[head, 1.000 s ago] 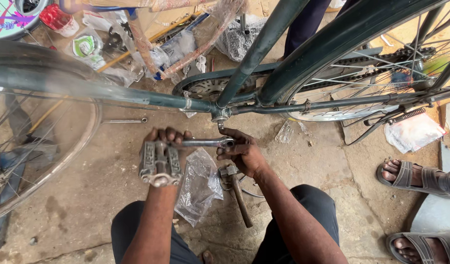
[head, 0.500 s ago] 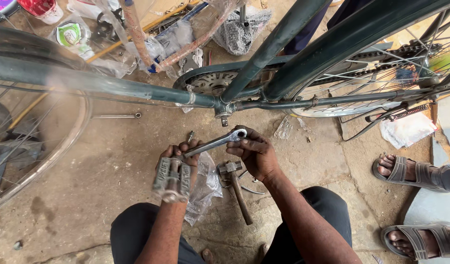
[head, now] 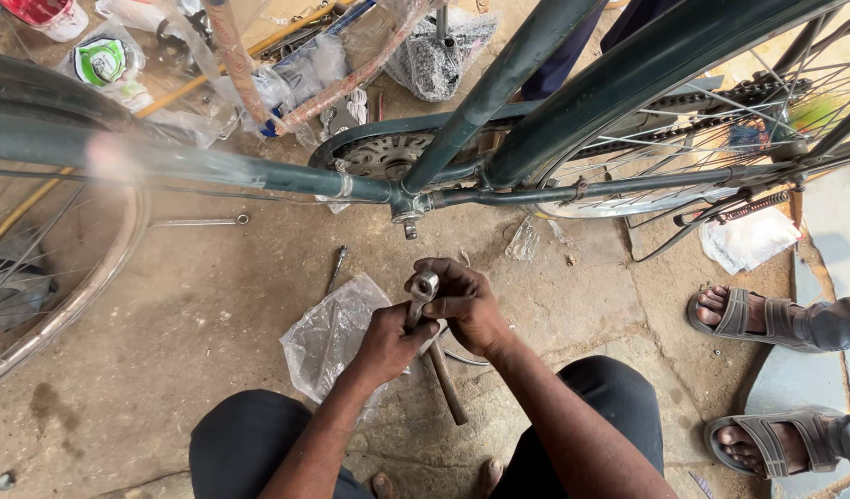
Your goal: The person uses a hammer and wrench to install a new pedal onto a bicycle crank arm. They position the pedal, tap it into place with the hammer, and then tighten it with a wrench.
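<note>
— Where was the metal crank arm (head: 422,294)?

— Upright, below the bicycle frame (head: 536,69), both hands gripping it.

— How?

— The left hand (head: 388,344) was closed around its lower part; the right hand (head: 468,307) was wrapped higher up (a clear plastic bag (head: 328,337) lay on the concrete floor (head: 166,351) beside them).

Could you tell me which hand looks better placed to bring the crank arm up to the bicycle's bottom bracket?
Probably the right hand: it grips the metal crank arm near its upper end, closest to the bottom bracket. The left hand holds it lower down.
</note>
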Demonstrator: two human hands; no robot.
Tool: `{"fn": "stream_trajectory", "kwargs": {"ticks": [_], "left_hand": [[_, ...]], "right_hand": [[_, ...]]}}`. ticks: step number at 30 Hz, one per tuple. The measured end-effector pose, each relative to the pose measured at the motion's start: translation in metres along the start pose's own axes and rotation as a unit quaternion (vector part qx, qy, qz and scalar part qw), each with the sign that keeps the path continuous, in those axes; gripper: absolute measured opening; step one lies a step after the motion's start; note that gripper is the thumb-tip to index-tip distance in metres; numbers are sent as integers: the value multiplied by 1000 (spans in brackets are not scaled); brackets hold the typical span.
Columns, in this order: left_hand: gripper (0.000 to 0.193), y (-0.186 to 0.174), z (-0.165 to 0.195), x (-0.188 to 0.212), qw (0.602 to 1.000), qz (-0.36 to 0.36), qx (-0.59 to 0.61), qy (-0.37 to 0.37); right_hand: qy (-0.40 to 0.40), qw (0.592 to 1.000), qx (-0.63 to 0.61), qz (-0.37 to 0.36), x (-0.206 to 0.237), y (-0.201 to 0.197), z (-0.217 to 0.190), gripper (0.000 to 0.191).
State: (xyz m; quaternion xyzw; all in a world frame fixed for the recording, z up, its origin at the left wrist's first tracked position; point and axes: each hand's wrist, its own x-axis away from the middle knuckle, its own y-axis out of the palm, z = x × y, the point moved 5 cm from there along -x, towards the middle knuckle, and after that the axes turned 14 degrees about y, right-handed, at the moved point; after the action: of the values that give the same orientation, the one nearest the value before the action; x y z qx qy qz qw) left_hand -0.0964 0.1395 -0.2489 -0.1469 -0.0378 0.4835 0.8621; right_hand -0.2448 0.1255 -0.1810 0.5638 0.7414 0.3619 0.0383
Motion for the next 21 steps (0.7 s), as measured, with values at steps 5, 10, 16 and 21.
{"fn": "stream_trajectory", "kwargs": {"ticks": [5,10,16,21], "left_hand": [[41,-11,18,2,971,46,233,-41],[43,-15,28,-2,978,109,161,-77],[37,-16,23,-2,972,133,173,-83],[28,-15,9,-4,981,147,113,-47]], "right_hand": [[12,1000,8,19,-6,-10,0,48],[-19,994,42,102,-20,-32,-1,43],[-314,838,398,202,-7,-26,-13,11],[-341,766,527,137,5,8,-11,14]]}}
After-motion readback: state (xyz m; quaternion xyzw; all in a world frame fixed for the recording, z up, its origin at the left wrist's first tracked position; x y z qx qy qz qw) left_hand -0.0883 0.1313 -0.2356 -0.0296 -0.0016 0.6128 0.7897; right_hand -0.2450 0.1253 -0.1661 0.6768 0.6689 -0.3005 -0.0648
